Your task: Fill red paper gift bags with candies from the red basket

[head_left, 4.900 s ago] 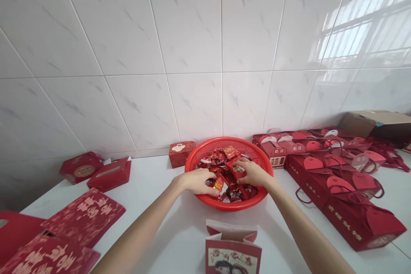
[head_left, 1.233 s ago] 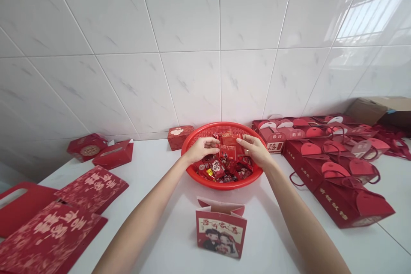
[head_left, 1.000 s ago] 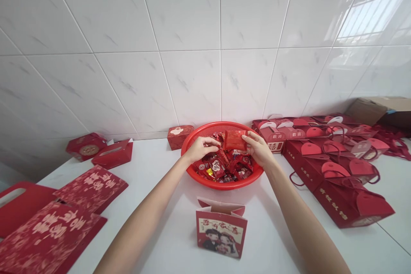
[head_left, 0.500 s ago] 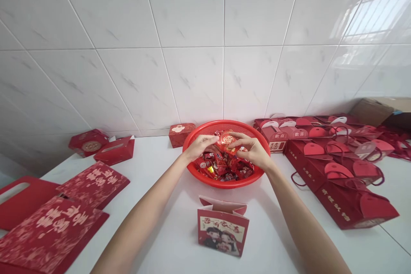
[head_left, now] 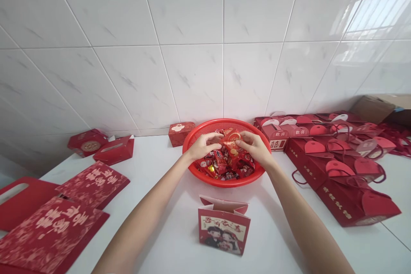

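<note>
Over the red plastic basket (head_left: 224, 184), my right hand (head_left: 257, 150) pinches a shiny red candy packet (head_left: 231, 142) with gold print, thumb on its face. My left hand (head_left: 204, 146) reaches in from the other side, thumb and forefinger apart, close to the packet and the wrapped candies (head_left: 220, 160) below it. Those candies are mostly red, with a small yellow one among them. In front of the basket stands a small red gift box (head_left: 223, 233) with a cartoon couple on its face and its top flaps open.
Several red gift boxes (head_left: 334, 188) with cord handles stand in rows at the right, near a brown carton (head_left: 372, 109). Flat red bags (head_left: 54, 231) and small boxes (head_left: 115, 150) lie at the left. A small red box (head_left: 181, 134) touches the basket's back left, near the tiled wall (head_left: 192, 81).
The red packet has come down and turned more upright over the candies. My left thumb and forefinger have parted from it, while my right hand has shifted slightly right with its grip.
</note>
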### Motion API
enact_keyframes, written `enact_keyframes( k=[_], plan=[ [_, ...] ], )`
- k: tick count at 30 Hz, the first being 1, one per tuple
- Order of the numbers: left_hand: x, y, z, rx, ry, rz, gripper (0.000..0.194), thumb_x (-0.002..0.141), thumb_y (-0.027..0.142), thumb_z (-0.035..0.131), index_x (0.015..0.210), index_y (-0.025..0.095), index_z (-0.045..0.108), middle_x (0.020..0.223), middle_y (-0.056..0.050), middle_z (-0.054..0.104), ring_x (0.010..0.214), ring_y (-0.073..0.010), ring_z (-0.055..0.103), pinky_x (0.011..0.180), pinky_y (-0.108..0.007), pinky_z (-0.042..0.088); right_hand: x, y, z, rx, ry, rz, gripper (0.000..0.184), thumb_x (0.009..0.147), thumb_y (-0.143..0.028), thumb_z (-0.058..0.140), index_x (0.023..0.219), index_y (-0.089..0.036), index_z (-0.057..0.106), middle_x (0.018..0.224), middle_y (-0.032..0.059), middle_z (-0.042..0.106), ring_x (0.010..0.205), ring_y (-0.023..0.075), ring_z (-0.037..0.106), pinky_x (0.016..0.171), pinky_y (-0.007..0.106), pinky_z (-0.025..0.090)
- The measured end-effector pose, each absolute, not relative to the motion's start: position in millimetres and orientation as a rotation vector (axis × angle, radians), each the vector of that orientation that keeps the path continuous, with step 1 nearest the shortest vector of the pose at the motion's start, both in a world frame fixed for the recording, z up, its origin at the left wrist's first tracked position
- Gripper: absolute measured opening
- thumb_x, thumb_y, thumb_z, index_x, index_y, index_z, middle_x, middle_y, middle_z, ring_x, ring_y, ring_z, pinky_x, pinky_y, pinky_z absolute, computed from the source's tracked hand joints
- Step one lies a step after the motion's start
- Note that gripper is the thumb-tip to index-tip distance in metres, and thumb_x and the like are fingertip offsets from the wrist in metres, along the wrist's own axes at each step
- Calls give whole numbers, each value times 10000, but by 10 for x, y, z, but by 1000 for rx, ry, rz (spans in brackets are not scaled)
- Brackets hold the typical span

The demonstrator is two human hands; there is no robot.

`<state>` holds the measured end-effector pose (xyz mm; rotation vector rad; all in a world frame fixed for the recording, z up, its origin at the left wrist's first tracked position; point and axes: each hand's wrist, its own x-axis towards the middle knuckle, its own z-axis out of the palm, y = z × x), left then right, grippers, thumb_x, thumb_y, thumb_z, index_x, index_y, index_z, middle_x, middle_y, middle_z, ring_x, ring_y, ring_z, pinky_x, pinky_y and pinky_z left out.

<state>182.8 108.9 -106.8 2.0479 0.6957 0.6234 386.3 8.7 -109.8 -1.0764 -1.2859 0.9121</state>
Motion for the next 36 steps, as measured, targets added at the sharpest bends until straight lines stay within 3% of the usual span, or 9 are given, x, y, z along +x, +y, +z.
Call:
enact_keyframes(
  k=[3, 6, 8, 10, 14, 18, 26, 31, 36],
  plan=[
    [1848, 1105, -1123, 2238, 937, 552, 276, 823, 382, 649, 1003, 185, 722, 995, -82, 763, 956, -262, 700, 842, -337, 525, 3897, 83, -1095, -1059, -1056, 900, 310, 697, -462, 802, 816, -220, 650, 813, 16, 715, 754, 198, 658, 714, 324, 536],
    [1839, 1111, -1164, 2293, 1003, 398, 300, 689, 471, 782, 778, 192, 717, 781, -73, 741, 852, -306, 697, 747, -331, 505, 3928, 91, -1094, -1052, -869, 967, 339, 636, -437, 825, 829, -225, 643, 777, 6, 703, 697, 195, 642, 661, 328, 535],
    [1825, 1104, -1162, 2308, 1007, 309, 367, 612, 470, 834, 829, 189, 737, 777, -67, 739, 821, -309, 698, 696, -315, 494, 3935, 98, -1094, -1060, -810, 998, 356, 604, -412, 840, 839, -225, 647, 784, 9, 706, 701, 202, 647, 639, 332, 538],
    [1816, 1094, -1139, 2312, 990, 261, 483, 592, 420, 848, 999, 180, 748, 849, -66, 750, 801, -291, 698, 667, -303, 492, 3931, 103, -1092, -1069, -799, 1006, 373, 562, -378, 862, 827, -221, 652, 789, 10, 715, 711, 207, 657, 630, 330, 541],
    [1814, 1085, -1098, 2288, 892, 305, 634, 631, 248, 796, 1250, 183, 672, 1009, -62, 739, 854, -241, 686, 738, -298, 511, 3916, 108, -1086, -1051, -845, 1052, 396, 513, -317, 887, 839, -205, 690, 834, 22, 748, 735, 212, 687, 670, 333, 559],
    [1807, 1097, -1107, 2046, 684, 510, 706, 662, 219, 761, 1343, 147, 586, 986, -64, 723, 853, -215, 682, 792, -336, 542, 3919, 99, -1082, -1036, -879, 1120, 397, 504, -272, 888, 858, -199, 723, 846, 37, 764, 733, 227, 706, 697, 354, 576],
    [1811, 1123, -1085, 1917, 613, 696, 723, 657, 292, 813, 1331, 185, 574, 1092, -66, 739, 956, -230, 705, 898, -392, 557, 3895, 35, -1016, -954, -1052, 1291, 386, 544, -211, 860, 911, -199, 742, 839, 20, 770, 732, 194, 702, 738, 327, 578],
    [1927, 1057, -1017, 1893, 587, 686, 645, 630, 301, 851, 1232, 183, 650, 946, -34, 752, 868, -209, 703, 848, -367, 567, 3893, 31, -999, -968, -1050, 1318, 375, 542, -224, 871, 891, -189, 740, 809, 19, 765, 712, 189, 700, 705, 319, 581],
    [2039, 1012, -945, 1882, 475, 628, 627, 657, 304, 853, 1235, 151, 665, 1020, -72, 754, 886, -203, 706, 849, -342, 562, 3899, 42, -1014, -958, -1005, 1290, 360, 539, -231, 878, 875, -186, 754, 812, 25, 764, 725, 195, 702, 706, 317, 581]
  ],
)
